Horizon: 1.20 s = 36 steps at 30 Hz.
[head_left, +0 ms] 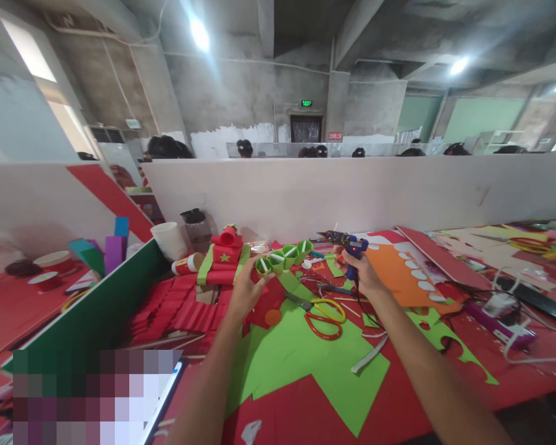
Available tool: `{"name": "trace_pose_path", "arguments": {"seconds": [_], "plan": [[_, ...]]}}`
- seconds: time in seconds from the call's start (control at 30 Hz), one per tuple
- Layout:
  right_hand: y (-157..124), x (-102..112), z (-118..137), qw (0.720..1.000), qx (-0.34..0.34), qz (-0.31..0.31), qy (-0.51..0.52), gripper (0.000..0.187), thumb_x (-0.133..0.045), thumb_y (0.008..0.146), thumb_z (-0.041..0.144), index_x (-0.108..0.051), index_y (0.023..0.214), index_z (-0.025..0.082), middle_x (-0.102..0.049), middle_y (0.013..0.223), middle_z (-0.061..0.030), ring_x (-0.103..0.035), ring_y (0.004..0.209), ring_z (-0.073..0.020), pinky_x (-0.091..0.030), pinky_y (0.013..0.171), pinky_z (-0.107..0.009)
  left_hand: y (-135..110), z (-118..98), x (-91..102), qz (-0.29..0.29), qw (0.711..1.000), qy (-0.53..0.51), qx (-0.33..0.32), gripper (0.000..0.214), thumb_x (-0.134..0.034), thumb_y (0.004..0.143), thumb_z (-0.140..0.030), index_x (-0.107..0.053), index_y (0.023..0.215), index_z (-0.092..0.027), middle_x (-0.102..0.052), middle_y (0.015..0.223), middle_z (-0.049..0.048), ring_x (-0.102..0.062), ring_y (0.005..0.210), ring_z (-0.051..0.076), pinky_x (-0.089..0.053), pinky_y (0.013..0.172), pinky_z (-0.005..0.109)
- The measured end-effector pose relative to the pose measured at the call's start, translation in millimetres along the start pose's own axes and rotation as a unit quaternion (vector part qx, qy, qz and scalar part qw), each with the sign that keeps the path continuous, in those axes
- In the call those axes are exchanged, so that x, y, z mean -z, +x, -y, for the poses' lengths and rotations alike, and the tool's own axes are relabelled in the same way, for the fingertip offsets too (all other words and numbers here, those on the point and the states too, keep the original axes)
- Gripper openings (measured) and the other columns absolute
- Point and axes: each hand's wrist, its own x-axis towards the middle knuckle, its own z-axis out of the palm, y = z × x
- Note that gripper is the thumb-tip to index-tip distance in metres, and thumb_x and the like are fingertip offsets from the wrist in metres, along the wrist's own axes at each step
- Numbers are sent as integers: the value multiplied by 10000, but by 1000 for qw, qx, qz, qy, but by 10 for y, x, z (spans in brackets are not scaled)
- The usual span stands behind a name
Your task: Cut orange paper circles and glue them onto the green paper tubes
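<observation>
My left hand (244, 289) is closed on a row of small green paper rings (283, 256) joined side by side, held up above the table. My right hand (358, 271) grips a blue hot glue gun (347, 245), its nozzle pointing left a little above the right end of the rings. A black cord runs down from the gun. Behind the rings stands a red paper-roll model (225, 256) with a yellow star and green strips.
Red-handled scissors (323, 317) lie on green paper (296, 358) in front of me. Stacked red folded strips (176, 306), a white cup (169, 240), a dark jar (197, 228), orange sheet (398, 275), power strip and cables (505, 321) crowd the table. White partition behind; people's heads beyond.
</observation>
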Motion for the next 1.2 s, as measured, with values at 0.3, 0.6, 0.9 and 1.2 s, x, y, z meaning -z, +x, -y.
{"name": "trace_pose_path", "arguments": {"seconds": [0.3,0.6,0.9,1.2], "plan": [[70,76,-48,999,6,-32,-9,455,-855,662,410,-722,1038,193,-752,829,-66,-661,650,-187,-486,484,-272,13,-24,9,4,1000,13,9,488,-717,811,-414,-591,1251,-244,-655,1269,90,-602,1195,288,-441,1072,442],[146,182,-137,994,-45,-93,-37,286,-856,670,311,-704,882,194,-781,869,-79,-719,688,-194,-542,495,-241,12,-62,17,-4,999,26,20,468,-715,807,-408,-590,1228,-248,-658,1266,84,-602,1193,287,-434,1069,446],[168,254,-248,986,-106,-116,-47,249,-871,641,224,-674,782,169,-764,750,-71,-727,609,-188,-529,422,-205,21,-46,10,-7,1000,19,21,468,-713,799,-389,-592,1229,-248,-666,1248,78,-611,1176,281,-441,1063,447],[202,341,-288,987,-99,-111,-59,262,-890,635,253,-682,783,192,-767,769,-65,-728,627,-195,-551,426,-223,14,-94,21,1,1000,-1,25,454,-706,797,-350,-592,1221,-236,-657,1270,87,-608,1183,279,-444,1055,434]]}}
